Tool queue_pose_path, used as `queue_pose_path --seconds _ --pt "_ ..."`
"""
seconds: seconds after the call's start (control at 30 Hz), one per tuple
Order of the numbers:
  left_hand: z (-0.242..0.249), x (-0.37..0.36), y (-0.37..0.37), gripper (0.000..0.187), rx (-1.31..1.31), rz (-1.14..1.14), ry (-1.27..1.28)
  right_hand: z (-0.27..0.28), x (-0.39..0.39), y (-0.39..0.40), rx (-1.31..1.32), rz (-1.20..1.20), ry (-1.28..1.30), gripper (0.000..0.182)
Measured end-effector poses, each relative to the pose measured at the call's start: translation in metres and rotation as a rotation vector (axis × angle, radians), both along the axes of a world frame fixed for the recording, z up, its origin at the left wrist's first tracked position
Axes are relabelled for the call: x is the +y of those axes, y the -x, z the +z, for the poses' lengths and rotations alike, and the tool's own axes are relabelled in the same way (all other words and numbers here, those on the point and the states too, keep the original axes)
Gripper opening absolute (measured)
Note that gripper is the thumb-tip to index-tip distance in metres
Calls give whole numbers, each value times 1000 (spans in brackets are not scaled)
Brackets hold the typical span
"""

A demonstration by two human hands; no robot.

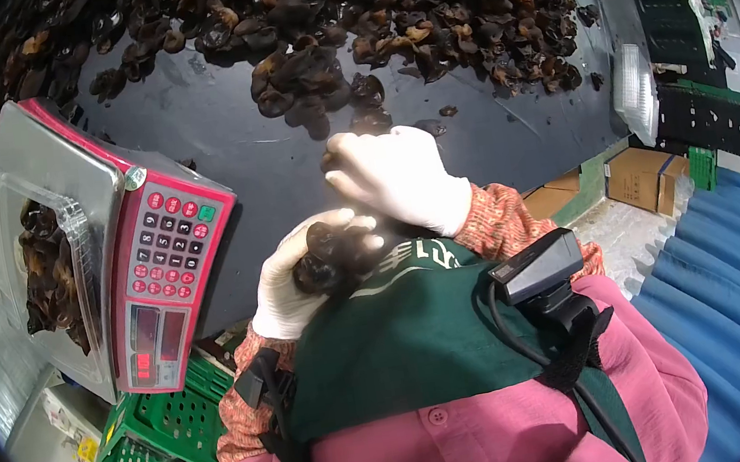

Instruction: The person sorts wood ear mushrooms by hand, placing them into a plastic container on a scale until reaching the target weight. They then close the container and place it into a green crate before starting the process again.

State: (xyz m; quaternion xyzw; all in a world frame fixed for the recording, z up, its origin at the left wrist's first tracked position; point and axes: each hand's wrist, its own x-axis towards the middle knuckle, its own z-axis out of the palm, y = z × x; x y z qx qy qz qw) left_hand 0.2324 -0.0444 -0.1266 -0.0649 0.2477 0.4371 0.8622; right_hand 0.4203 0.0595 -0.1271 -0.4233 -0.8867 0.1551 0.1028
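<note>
Close to the apron, my left hand (284,284) in a white glove curls around a small clump of dark wood ear mushrooms (327,257). My right hand (400,176), also gloved, is just above and to the right of it, with its fingers curled closed. What lies within those fingers is hidden. Right beyond its knuckles, a few wood ear mushrooms (366,96) rest on the dark tabletop (231,132). A larger heap of wood ear mushrooms (471,7) spreads over the far side.
At the left stands a pink digital scale (171,248), its steel pan (52,161) bearing a clear plastic tub (76,237) of mushrooms. Below are green crates (172,435). Stacked clear trays (634,93) stand at the right edge, with a cardboard box (643,176) beyond.
</note>
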Motion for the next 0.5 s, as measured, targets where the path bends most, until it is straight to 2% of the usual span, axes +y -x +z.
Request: queue_pose_path --seconds 0.03,0.13,0.27,0.3,0.33,0.4,0.5 --pt "-1 0 -1 49 -2 -1 6 1 0 4 -35 -6 -29 25" --pt "1 -1 0 50 15 -5 16 12 1 -1 219 -68 55 21" --pt "0 -3 -1 51 50 69 34 64 -12 -12 477 -165 571 21" --pt "8 4 -4 53 65 53 73 73 -12 -16 387 7 542 33" --pt "13 9 -4 53 11 43 60 78 -11 -14 391 173 435 35" --pt "20 15 -5 54 -101 20 32 86 -9 -13 358 112 627 28" --pt "6 5 -4 50 -13 30 42 53 -3 -24 379 -134 77 23"
